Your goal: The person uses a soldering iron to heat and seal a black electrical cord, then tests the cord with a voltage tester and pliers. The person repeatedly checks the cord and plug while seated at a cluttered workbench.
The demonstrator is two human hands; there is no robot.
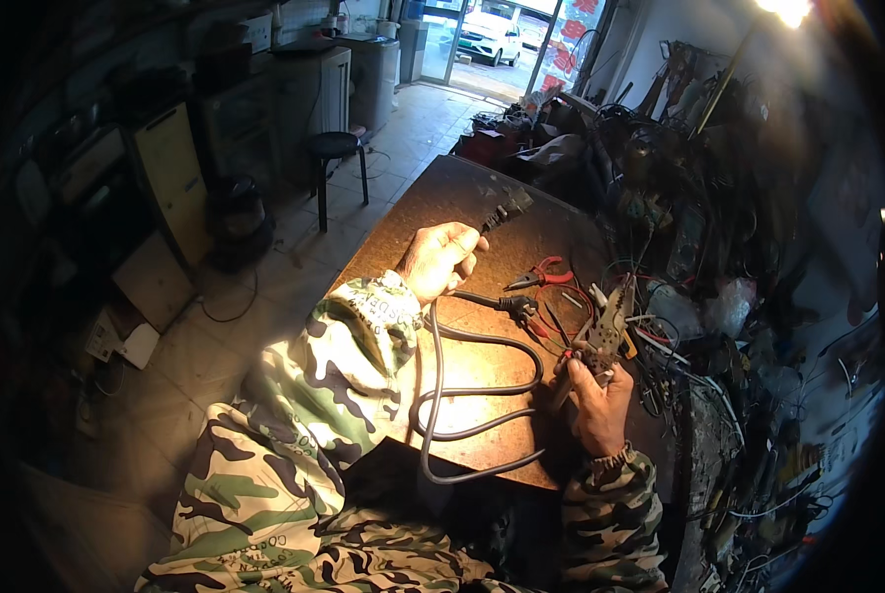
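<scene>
My left hand (440, 259) is closed on a black power cord close to its connector (507, 210), which points up and away over the far part of the workbench (482, 415). The cord (482, 390) lies in several loops on the bench below that hand. A black plug (519, 304) rests between my two hands. My right hand (600, 400) is wrapped round a wire stripper (615, 314), its jaws pointing away from me. Red-handled pliers (543, 275) lie on the bench just beyond the plug. Thin red and dark pieces near my right fingers are too small to make out.
A heap of cables and parts (699, 257) crowds the bench's right side, with a clear plastic bag (729, 308) in it. A lamp (786, 10) shines from the upper right. Left of the bench stand a black stool (336, 146) and a yellowish cabinet (173, 178).
</scene>
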